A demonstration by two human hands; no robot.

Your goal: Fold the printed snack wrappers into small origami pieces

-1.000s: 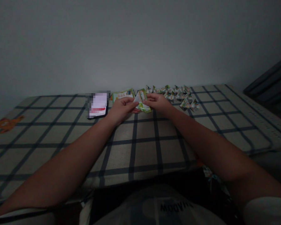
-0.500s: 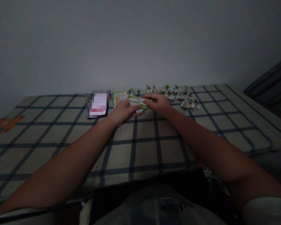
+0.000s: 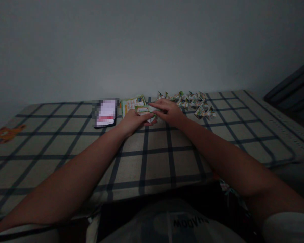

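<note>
Paper folding, apparently mid-fold

Head view: left hand [image 3: 133,119] pinches green-and-white printed paper piece [image 3: 142,109], thumb closed over fingers; right hand [image 3: 168,111], fingers slightly parted, at its 3 o'clock, can't tell if gripping; next crease likely calls for steady left pinch

Dim grey light, one bright, part-pixelated screen [image 3: 107,109]
</note>
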